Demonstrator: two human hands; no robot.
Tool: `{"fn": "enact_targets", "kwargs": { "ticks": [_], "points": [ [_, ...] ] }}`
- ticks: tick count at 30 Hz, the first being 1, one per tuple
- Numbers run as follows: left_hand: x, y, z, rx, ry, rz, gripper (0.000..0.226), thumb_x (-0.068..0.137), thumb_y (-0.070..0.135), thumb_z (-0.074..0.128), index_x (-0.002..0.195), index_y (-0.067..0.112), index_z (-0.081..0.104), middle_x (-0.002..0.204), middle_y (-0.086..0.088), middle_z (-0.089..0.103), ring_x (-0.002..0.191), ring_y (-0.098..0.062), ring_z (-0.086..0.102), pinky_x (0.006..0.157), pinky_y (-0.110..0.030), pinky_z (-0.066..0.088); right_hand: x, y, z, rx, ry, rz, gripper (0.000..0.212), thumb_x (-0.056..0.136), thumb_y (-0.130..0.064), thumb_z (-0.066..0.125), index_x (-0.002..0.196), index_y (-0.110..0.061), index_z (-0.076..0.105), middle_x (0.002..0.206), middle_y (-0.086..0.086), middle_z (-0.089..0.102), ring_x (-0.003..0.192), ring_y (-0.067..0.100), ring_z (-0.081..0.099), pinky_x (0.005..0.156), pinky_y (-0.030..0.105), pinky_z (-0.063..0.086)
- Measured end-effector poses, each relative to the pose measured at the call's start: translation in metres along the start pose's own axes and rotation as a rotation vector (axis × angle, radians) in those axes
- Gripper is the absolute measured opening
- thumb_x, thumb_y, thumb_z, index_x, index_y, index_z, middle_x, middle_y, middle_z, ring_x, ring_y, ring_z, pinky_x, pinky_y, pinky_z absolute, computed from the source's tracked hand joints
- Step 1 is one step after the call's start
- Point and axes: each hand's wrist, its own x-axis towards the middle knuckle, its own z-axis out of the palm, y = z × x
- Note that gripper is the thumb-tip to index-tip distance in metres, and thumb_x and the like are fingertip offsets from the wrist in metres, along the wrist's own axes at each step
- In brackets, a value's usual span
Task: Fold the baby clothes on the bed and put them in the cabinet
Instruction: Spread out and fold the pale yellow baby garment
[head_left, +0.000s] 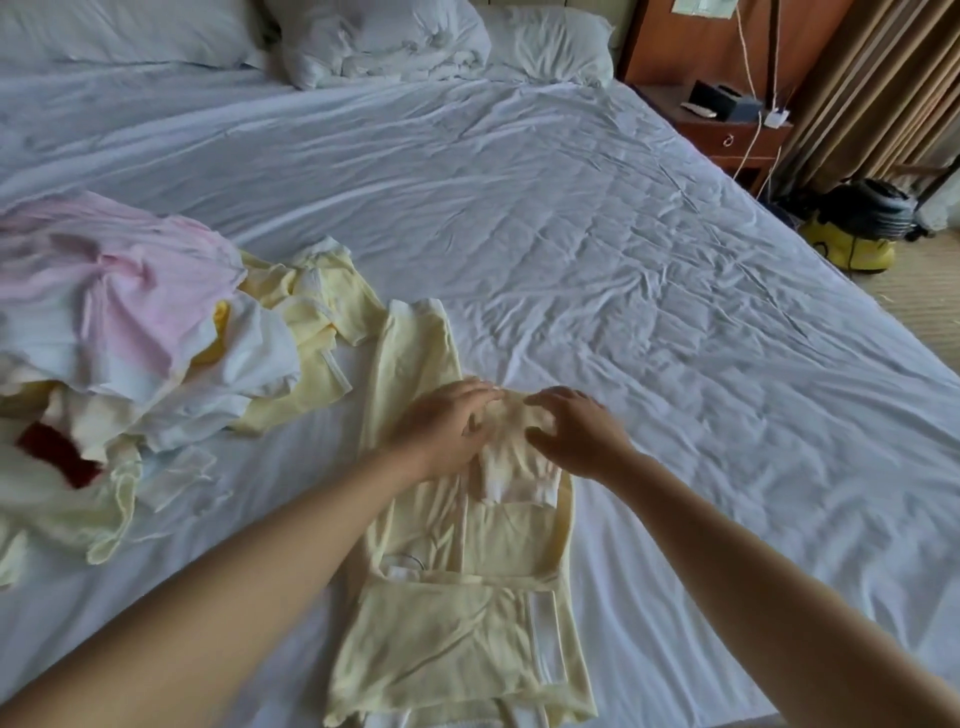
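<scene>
A pale yellow baby garment (457, 639) lies spread on the white bed sheet (597, 249) in front of me, one sleeve stretching up to the left. The other sleeve is folded in over its chest. My left hand (441, 426) and my right hand (571, 431) rest side by side on the upper part of that folded sleeve, fingers bent onto the cloth. Whether they pinch it I cannot tell. A loose heap of baby clothes (130, 338), pink, white, yellow and one dark red piece, lies at the left.
Pillows and a bunched duvet (374, 36) lie at the head of the bed. A wooden nightstand (727, 124) with cables stands at the far right, a yellow vacuum cleaner (862, 228) on the floor beside the bed's right edge, curtains behind it.
</scene>
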Motion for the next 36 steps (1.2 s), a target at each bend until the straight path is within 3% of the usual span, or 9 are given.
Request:
{"fn": "enact_targets", "kwargs": {
  "ticks": [2,4,13,19,22,24,27,30,36],
  "points": [
    [-0.005,-0.017,-0.018,-0.008,0.245,-0.024,0.034,0.094,0.022,0.057,0.127,0.02,0.062,0.132,0.004,0.059,0.124,-0.016,0.053,0.099,-0.03,0.044,0.016,-0.015,-0.01,0.086,0.094,0.012,0.043,0.091,-0.036,0.055,0.133,-0.029,0.055,0.138,-0.005,0.054,0.127,0.016,0.049,0.098,0.036,0.044],
    [-0.003,-0.037,-0.035,0.022,0.341,-0.119,0.031,0.092,0.018,0.056,0.122,0.02,0.064,0.124,0.003,0.061,0.117,-0.019,0.056,0.092,-0.033,0.048,0.038,-0.033,-0.016,0.144,0.113,0.001,0.04,0.092,-0.033,0.055,0.131,-0.027,0.057,0.131,-0.005,0.059,0.121,0.016,0.054,0.094,0.035,0.047],
    [0.039,-0.111,-0.055,0.012,0.347,-0.426,0.037,0.09,0.035,0.062,0.124,0.023,0.057,0.124,0.001,0.059,0.116,-0.022,0.055,0.092,-0.037,0.046,0.157,-0.082,0.003,0.212,0.035,0.157,0.038,0.094,-0.042,0.053,0.128,-0.026,0.059,0.121,-0.004,0.066,0.117,0.02,0.059,0.096,0.034,0.046],
    [0.067,-0.126,-0.047,0.123,0.358,-0.5,0.038,0.089,0.05,0.06,0.112,0.02,0.061,0.116,-0.004,0.056,0.106,-0.028,0.056,0.084,-0.038,0.046,0.2,-0.088,0.018,0.286,0.039,0.212,0.034,0.088,-0.038,0.057,0.087,-0.005,0.067,0.082,0.009,0.069,0.08,0.027,0.065,0.069,0.033,0.049],
    [0.067,-0.131,-0.04,0.103,0.439,-0.458,0.024,0.091,0.039,0.061,0.104,0.019,0.061,0.11,-0.005,0.057,0.1,-0.028,0.056,0.073,-0.035,0.039,0.205,-0.088,0.023,0.267,0.049,0.243,0.033,0.082,-0.029,0.06,0.058,-0.015,0.044,0.058,0.0,0.047,0.062,0.022,0.05,0.051,0.027,0.032],
    [0.065,-0.133,-0.038,0.085,0.479,-0.427,0.018,0.092,0.034,0.061,0.1,0.018,0.061,0.106,-0.004,0.057,0.097,-0.027,0.056,0.069,-0.032,0.035,0.206,-0.085,0.024,0.311,0.046,0.228,0.035,0.08,-0.026,0.063,0.055,-0.019,0.039,0.057,-0.003,0.041,0.059,0.018,0.044,0.053,0.027,0.03],
    [0.062,-0.131,-0.043,0.041,0.5,-0.428,0.014,0.091,0.031,0.061,0.097,0.019,0.06,0.103,-0.001,0.06,0.094,-0.025,0.058,0.068,-0.032,0.038,0.2,-0.081,0.015,0.475,0.101,0.162,0.015,0.08,-0.02,0.071,0.073,-0.014,0.06,0.065,-0.003,0.051,0.06,0.012,0.049,0.056,0.024,0.039],
    [0.056,-0.12,-0.057,-0.114,0.561,-0.488,0.012,0.091,0.03,0.062,0.097,0.02,0.061,0.1,0.006,0.064,0.092,-0.018,0.06,0.069,-0.029,0.038,0.184,-0.086,-0.003,0.577,0.195,0.067,0.018,0.077,-0.019,0.078,0.084,-0.015,0.062,0.079,-0.005,0.059,0.068,0.007,0.053,0.061,0.02,0.041],
    [0.012,-0.091,-0.092,-0.339,0.555,-0.367,0.011,0.089,0.027,0.068,0.09,0.025,0.057,0.085,0.018,0.06,0.086,-0.009,0.062,0.075,-0.026,0.044,0.122,-0.104,-0.045,0.558,0.216,-0.103,0.03,0.071,-0.012,0.082,0.072,-0.024,0.055,0.074,-0.012,0.057,0.07,0.006,0.056,0.069,0.024,0.047]
  ]
}}
